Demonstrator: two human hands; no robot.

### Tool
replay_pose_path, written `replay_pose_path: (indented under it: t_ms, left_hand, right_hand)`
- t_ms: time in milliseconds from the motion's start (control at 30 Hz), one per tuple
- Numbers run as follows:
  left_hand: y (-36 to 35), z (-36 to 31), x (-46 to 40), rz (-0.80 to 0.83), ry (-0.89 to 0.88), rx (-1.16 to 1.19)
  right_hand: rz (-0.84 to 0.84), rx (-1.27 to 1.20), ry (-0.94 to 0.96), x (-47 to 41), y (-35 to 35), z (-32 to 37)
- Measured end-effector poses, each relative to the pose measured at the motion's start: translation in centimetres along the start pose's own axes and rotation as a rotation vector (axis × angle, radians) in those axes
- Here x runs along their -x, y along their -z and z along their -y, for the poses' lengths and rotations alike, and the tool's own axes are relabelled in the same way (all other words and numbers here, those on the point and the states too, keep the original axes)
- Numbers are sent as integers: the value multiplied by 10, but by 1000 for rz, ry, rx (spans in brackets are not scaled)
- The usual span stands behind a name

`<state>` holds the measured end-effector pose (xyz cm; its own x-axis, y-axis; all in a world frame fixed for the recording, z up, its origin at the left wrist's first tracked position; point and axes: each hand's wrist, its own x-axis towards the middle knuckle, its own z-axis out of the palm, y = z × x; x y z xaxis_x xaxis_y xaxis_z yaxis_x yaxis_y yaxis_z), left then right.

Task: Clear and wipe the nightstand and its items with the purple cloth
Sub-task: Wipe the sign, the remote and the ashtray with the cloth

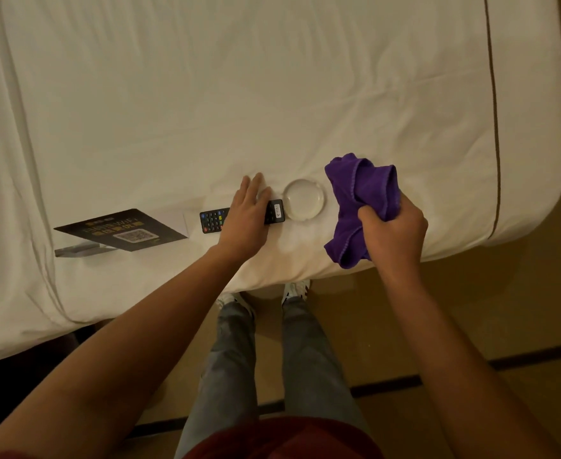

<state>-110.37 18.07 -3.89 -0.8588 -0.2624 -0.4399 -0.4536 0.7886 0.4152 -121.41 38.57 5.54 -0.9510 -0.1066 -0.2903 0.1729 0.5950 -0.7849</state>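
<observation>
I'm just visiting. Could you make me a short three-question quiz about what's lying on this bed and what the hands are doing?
1. True or false: the right hand holds the purple cloth bunched in its grip.
2. What lies under the left hand? A) the remote B) the glass ashtray C) the black card
3. Fill in: the ashtray sits between the remote and the ____.

Key
1. True.
2. A; the fingers look fairly straight over it.
3. Cloth.
</observation>
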Motion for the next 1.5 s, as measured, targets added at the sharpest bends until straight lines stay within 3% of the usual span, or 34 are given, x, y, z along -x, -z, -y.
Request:
replay_pose_path:
  t_ms: [200,533,700,800,867,1000,1067,1133,1233,1333,1400,1500]
  left_hand:
    - [2,10,7,-91,81,-49]
    - [8,14,1,-43,83,-92]
    - [11,-11,-13,-100,-135,16]
    - [5,-38,-27,-13,-255,-65]
    - [-3,-51,-35,51,-279,-156]
    - [-11,-58,-41,2,-263,-156]
    - [-7,-61,-38,-20,-199,-11]
    - [8,-66,-33,-34,-16,321]
    - [52,-77,-20,27,317,1141]
    - [90,-94,-4,64,434,1782]
    - [109,-107,3,45,425,2006]
    - [132,-125,9,-17,411,2113]
  right_hand:
    - [-12,-28,-9,-5,2,0]
    - [-13,-29,-46,-5,-3,0]
    - [-44,-46,-54,-6,1,4]
    - [-66,-83,-63,-8,6,10]
    - [-72,-95,-67,-9,10,13]
    - [-96,-106,-69,-9,18,15]
    - [-104,-113,-78,-9,20,16]
    - [-115,-143,-89,-10,22,21]
    - [-113,-220,-79,-11,23,39]
    - [-81,-302,-20,-11,17,69]
    - [-76,-323,85,-9,10,92]
    - [-55,-291,287,-1,-8,123]
